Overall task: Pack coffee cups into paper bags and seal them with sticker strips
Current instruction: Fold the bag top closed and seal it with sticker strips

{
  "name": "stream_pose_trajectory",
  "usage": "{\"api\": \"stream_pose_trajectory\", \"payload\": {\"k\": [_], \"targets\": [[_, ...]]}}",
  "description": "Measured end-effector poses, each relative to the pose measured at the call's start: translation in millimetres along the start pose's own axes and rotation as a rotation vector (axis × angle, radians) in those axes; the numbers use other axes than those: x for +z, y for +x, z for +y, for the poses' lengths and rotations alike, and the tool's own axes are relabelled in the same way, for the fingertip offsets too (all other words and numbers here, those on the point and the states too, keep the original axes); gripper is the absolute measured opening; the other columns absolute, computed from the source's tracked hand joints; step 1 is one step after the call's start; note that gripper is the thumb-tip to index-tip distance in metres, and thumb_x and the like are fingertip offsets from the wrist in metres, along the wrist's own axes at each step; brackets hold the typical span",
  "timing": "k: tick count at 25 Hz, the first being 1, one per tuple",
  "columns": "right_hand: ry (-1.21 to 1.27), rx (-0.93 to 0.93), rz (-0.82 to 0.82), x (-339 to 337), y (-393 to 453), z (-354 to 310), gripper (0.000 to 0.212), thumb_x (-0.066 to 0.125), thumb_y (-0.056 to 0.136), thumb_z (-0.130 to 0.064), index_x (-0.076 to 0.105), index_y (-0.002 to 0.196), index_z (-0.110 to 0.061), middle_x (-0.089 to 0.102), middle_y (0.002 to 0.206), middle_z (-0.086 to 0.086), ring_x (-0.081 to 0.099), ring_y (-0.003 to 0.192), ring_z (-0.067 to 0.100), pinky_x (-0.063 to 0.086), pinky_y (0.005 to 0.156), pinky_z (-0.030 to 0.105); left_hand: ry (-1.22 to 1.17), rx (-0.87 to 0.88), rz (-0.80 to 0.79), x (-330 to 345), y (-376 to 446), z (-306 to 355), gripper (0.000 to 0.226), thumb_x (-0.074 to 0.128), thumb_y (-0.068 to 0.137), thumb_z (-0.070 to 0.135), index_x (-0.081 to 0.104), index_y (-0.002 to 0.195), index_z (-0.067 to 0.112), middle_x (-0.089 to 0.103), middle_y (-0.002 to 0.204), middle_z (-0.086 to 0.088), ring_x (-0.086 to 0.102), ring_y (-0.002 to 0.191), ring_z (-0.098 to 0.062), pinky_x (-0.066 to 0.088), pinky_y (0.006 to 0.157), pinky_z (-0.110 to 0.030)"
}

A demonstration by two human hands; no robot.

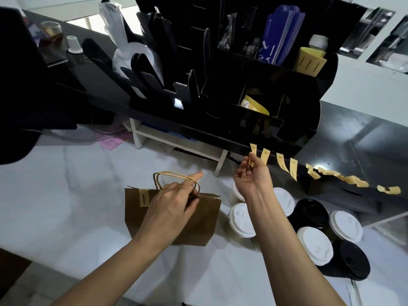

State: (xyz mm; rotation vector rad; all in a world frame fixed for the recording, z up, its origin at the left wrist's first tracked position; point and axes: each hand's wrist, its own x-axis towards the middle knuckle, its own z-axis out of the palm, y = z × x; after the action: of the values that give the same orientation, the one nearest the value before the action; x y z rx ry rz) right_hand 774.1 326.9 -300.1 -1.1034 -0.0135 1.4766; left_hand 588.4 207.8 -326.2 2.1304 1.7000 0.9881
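Note:
A brown paper bag (198,221) stands on the white counter with one yellow sticker strip (143,198) across its top edge at the left. My left hand (174,202) grips the bag's top by the twine handles (170,174), index finger stretched out. To the right, my right hand (251,175) pinches a yellow sticker strip (252,156) hanging from the black shelf edge. Several more strips (284,164) hang along that edge. Coffee cups with white lids (241,219) and black lids (313,212) stand at the right of the bag.
A black organiser rack (242,96) with sleeves, bags and blue cards rises behind the counter. A small white stand (176,142) sits under it. Pink paper (111,143) lies at the back left. A grey steel surface (364,138) extends at the right.

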Motion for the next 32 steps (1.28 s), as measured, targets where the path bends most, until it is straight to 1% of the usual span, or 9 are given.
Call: {"api": "stream_pose_trajectory", "payload": {"k": [3,6,10,13,16,19,23,26,32], "targets": [[0.000,-0.009,-0.040,2,-9,2,0.012,0.064,0.097,-0.016,0.063,0.108,-0.011,0.064,0.084,-0.002,0.057,0.068,0.006,0.040,0.061,0.019,0.010,0.003,-0.007,-1,2,0,0.070,0.074,0.089,0.021,0.042,0.150,0.028,0.066,0.096,0.009,0.062,0.093,-0.012,0.055,0.083,-0.032],[-0.076,-0.068,-0.082,0,-21,8,0.010,0.067,0.096,-0.017,0.070,0.103,-0.011,0.069,0.085,-0.001,0.059,0.069,0.007,0.042,0.063,0.020,0.016,0.004,-0.010,-1,3,0,0.068,0.073,0.089,0.021,0.043,0.149,0.029,0.066,0.095,0.009,0.062,0.092,-0.014,0.054,0.082,-0.033],[-0.331,-0.201,-0.106,-15,-37,14,0.016,0.070,0.095,-0.019,0.076,0.107,-0.009,0.073,0.085,0.000,0.058,0.066,0.007,0.044,0.065,0.022,0.010,-0.010,-0.011,-1,2,0,0.065,0.073,0.089,0.022,0.044,0.147,0.029,0.065,0.093,0.009,0.061,0.091,-0.015,0.053,0.081,-0.033],[-0.532,-0.274,-0.117,-32,-50,19,0.013,0.075,0.092,-0.022,0.080,0.100,-0.014,0.075,0.089,0.003,0.061,0.069,0.008,0.048,0.066,0.024,0.009,-0.018,-0.012,-1,2,0,0.057,0.074,0.089,0.024,0.051,0.142,0.026,0.066,0.093,0.006,0.062,0.091,-0.016,0.056,0.080,-0.035],[-0.636,-0.322,-0.117,-44,-63,25,0.015,0.079,0.087,-0.023,0.082,0.098,-0.013,0.077,0.087,0.004,0.061,0.067,0.008,0.049,0.067,0.026,0.001,-0.041,-0.004,0,2,1,0.049,0.072,0.091,0.026,0.055,0.137,0.025,0.067,0.096,0.004,0.062,0.094,-0.017,0.057,0.081,-0.036],[-0.700,-0.360,-0.134,-53,-76,31,0.014,0.081,0.085,-0.024,0.082,0.097,-0.015,0.075,0.078,0.003,0.056,0.061,0.007,0.049,0.062,0.022,0.009,-0.056,0.004,3,1,3,0.049,0.069,0.093,0.027,0.053,0.139,0.027,0.068,0.101,0.001,0.061,0.098,-0.020,0.055,0.083,-0.036],[-0.769,-0.345,-0.159,-62,-88,39,0.024,0.084,0.083,-0.025,0.070,0.102,-0.019,0.074,0.073,0.005,0.055,0.057,0.008,0.049,0.058,0.018,0.001,-0.067,-0.010,5,3,2,0.051,0.067,0.095,0.025,0.048,0.142,0.031,0.067,0.104,0.000,0.058,0.101,-0.021,0.053,0.084,-0.038],[-0.798,-0.361,-0.168,-63,-92,47,0.012,0.081,0.086,-0.022,0.075,0.092,-0.013,0.075,0.074,0.006,0.056,0.056,0.007,0.048,0.056,0.019,-0.005,-0.057,-0.015,6,4,2,0.051,0.067,0.095,0.025,0.047,0.141,0.032,0.067,0.104,0.002,0.058,0.101,-0.019,0.054,0.082,-0.037],[-0.776,-0.358,-0.107,-59,-95,67,0.009,0.080,0.087,-0.021,0.076,0.087,-0.013,0.074,0.068,0.002,0.054,0.050,0.004,0.044,0.053,0.015,-0.063,-0.083,-0.030,8,5,1,0.043,0.067,0.094,0.024,0.051,0.133,0.029,0.069,0.110,0.004,0.059,0.105,-0.017,0.055,0.084,-0.035]]}}
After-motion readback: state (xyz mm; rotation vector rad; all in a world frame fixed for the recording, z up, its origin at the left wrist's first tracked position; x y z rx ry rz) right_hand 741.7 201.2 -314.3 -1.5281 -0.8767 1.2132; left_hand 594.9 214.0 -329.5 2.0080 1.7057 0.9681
